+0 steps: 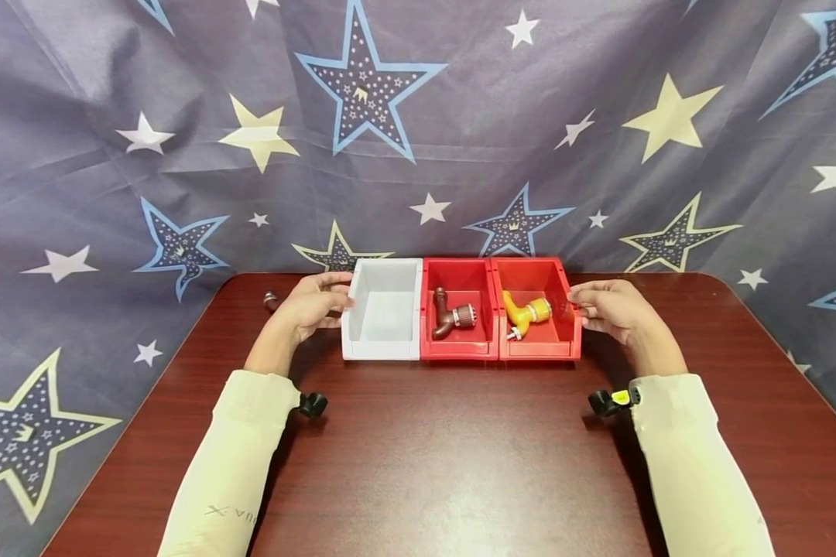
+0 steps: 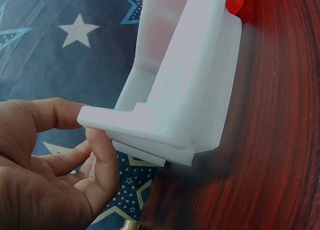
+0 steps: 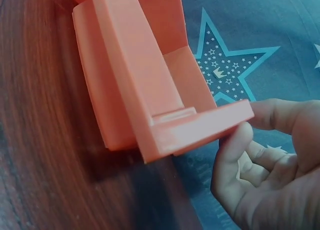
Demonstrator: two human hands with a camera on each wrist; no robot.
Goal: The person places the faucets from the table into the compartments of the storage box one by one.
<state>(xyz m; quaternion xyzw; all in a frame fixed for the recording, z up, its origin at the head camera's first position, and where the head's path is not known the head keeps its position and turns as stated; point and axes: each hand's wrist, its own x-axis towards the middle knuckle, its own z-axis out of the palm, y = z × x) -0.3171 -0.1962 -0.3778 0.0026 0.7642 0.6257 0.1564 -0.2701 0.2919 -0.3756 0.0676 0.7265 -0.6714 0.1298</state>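
Three open-front bins stand side by side in a row: a white bin [image 1: 382, 350], a middle red bin [image 1: 460, 348] and a right red bin [image 1: 539, 350]. My left hand [image 1: 313, 305] pinches the outer side edge of the white bin between thumb and finger, as the left wrist view shows close up. At the other end, my right hand [image 1: 609, 305] pinches the outer edge of the right red bin the same way. Inside the middle bin lies a brown tap-like fitting [image 1: 446, 317] with a ridged knob. The right one contains a yellow tap-like fitting [image 1: 522, 316].
Behind my left hand, a small dark brown piece [image 1: 270, 300] with a silvery part lies near the table's left edge. The brown wooden table [image 1: 446, 456] extends toward me. A star-patterned cloth [image 1: 418, 178] hangs directly behind the bins.
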